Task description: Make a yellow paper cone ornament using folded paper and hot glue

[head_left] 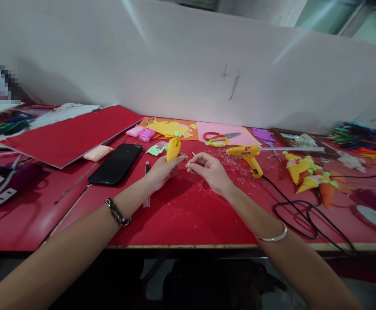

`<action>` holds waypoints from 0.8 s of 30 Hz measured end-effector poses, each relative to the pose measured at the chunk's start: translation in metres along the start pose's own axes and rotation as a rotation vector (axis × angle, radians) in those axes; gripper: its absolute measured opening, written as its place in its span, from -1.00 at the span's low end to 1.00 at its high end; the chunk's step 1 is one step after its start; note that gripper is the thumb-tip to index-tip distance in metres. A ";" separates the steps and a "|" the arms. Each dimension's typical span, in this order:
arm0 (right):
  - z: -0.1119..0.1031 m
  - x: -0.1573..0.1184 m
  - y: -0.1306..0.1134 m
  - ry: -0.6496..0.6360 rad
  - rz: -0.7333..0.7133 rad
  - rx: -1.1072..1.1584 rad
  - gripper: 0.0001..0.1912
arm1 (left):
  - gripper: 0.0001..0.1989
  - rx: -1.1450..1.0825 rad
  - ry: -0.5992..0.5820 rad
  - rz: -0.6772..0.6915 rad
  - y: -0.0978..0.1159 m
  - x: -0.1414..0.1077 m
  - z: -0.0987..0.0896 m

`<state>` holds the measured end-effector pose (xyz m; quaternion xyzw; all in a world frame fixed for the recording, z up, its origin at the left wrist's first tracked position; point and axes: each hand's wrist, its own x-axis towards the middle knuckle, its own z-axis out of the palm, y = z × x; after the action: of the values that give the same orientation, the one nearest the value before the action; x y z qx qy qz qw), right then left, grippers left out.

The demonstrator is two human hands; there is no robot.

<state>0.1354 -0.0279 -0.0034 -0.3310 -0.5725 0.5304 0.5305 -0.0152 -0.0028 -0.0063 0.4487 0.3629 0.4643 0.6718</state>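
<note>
My left hand [162, 173] is closed around a yellow paper or foam cone [173, 149], which stands roughly upright with a small light-green ball on top. Just to the right, my right hand [211, 171] pinches a tiny pale-green piece [188, 165] between thumb and fingertips. A thin light stick end shows by those fingers. The two hands are close together but apart, above the red table. Beside the left hand lie a clear tube-like pen [147, 200] and a light-green scrap of sheet [157, 148].
A yellow glue gun [251, 159] with a looping black cord lies at right, near several finished-looking cones [297, 170]. Scissors [218, 138] rest on a pink sheet [203, 127]. At left are a black phone [116, 164], a red board [74, 133] and a purple power strip [11, 189].
</note>
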 end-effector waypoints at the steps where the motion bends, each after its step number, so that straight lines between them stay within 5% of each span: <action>1: 0.000 0.000 0.000 0.007 0.001 0.003 -0.85 | -0.73 -0.005 -0.001 0.004 0.000 0.000 0.000; 14: -0.006 0.002 -0.001 0.166 0.019 -0.150 -0.84 | -0.77 0.024 -0.023 0.005 0.000 -0.001 -0.001; 24: -0.005 0.002 0.000 0.125 0.059 -0.085 -0.84 | -0.74 0.036 -0.036 -0.009 0.001 -0.002 0.001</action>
<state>0.1401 -0.0249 -0.0032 -0.4023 -0.5502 0.4993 0.5349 -0.0150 -0.0052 -0.0048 0.4673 0.3609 0.4465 0.6723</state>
